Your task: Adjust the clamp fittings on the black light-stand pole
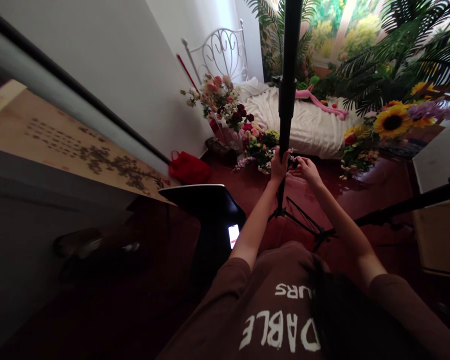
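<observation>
A black light stand (287, 95) rises upright in front of me, its tripod legs (298, 215) spread on the red floor. My left hand (279, 167) is wrapped round the pole at about knee-to-waist height. Just right of the pole, my right hand (307, 170) has its fingers closed in a pinch at a small dark knob (294, 161) on the stand's side. The fingertips partly cover the knob. Behind my hands are bunches of pink and white flowers (260, 142).
A black chair or stool (213, 205) carrying a lit phone (233, 236) is at my left. Another black pole (405, 202) slants in from the right. Beyond stand a white-covered bed (311, 127), sunflowers (393, 121) and palm leaves (393, 60). A red bag (189, 167) lies by the wall.
</observation>
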Motion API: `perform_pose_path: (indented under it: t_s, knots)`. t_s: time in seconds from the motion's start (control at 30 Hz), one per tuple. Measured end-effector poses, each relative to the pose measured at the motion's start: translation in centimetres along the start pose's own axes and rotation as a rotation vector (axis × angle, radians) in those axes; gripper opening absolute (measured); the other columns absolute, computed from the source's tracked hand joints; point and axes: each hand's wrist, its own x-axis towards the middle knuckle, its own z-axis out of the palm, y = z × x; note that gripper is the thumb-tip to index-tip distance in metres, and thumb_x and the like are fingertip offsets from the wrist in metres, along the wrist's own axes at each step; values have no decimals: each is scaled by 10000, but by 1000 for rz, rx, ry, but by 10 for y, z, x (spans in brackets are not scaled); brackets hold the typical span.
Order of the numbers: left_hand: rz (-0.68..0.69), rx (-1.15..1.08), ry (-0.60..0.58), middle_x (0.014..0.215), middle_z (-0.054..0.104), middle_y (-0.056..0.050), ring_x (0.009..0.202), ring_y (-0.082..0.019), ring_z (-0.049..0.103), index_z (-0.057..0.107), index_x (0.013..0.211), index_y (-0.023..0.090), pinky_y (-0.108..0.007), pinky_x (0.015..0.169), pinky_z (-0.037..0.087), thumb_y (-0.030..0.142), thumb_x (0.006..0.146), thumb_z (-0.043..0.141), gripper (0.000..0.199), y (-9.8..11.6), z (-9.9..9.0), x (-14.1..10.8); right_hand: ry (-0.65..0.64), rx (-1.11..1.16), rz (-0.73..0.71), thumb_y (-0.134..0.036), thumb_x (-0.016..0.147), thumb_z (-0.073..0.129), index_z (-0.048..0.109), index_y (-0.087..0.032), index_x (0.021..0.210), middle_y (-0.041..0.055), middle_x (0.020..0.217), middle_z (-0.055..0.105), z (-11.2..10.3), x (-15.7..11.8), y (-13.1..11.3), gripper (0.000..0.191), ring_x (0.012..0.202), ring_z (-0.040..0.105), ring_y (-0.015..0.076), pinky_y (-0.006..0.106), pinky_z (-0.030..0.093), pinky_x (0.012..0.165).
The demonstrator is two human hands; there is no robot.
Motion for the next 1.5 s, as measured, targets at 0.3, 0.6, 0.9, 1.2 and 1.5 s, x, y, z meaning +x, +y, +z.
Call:
perform_pose_path:
  t_s: [0.3, 0.6, 0.9, 1.2, 1.5]
  knots:
    - [-126, 21, 161, 1346, 590, -145, 1326, -207, 521, 507, 1351, 199, -380, 1133, 395, 523, 1017, 234, 540, -7, -1, -81, -10, 41, 123, -292, 926, 585, 660, -183, 961, 36, 762, 765, -66, -60, 65, 137, 646, 734, 126, 204, 587, 616]
    - [-410, -115, -266, 1240, 591, -177, 1014, -197, 657, 501, 1258, 138, -395, 947, 518, 363, 987, 397, 368, -13, 69, -220, 303, 151, 301, -259, 905, 571, 668, -191, 907, 45, 769, 775, -155, -120, 134, 119, 649, 745, 153, 224, 586, 583]
    - [-94, -443, -927, 1186, 646, -118, 1096, -192, 639, 553, 1204, 174, -369, 999, 496, 506, 979, 431, 419, 74, 150, -233, 884, 344, 141, -264, 922, 536, 602, -209, 909, -5, 680, 743, -242, -186, 131, 86, 555, 693, 122, 202, 547, 525]
    - [-33, -400, -961, 1060, 667, -97, 934, -172, 653, 474, 1283, 167, -291, 849, 501, 444, 982, 432, 412, 126, 214, -228, 769, 349, 251, -532, 1015, 369, 646, -167, 811, 34, 611, 680, -268, -191, 73, 502, 438, 570, 86, 178, 455, 428]
    - [26, -197, -948, 848, 667, -46, 718, -170, 641, 503, 1125, 193, -266, 682, 455, 356, 959, 467, 235, 126, 217, -228, 502, 623, 506, -513, 1000, 448, 505, -179, 722, -50, 467, 478, -295, -181, 45, 438, 330, 378, 33, 103, 308, 298]
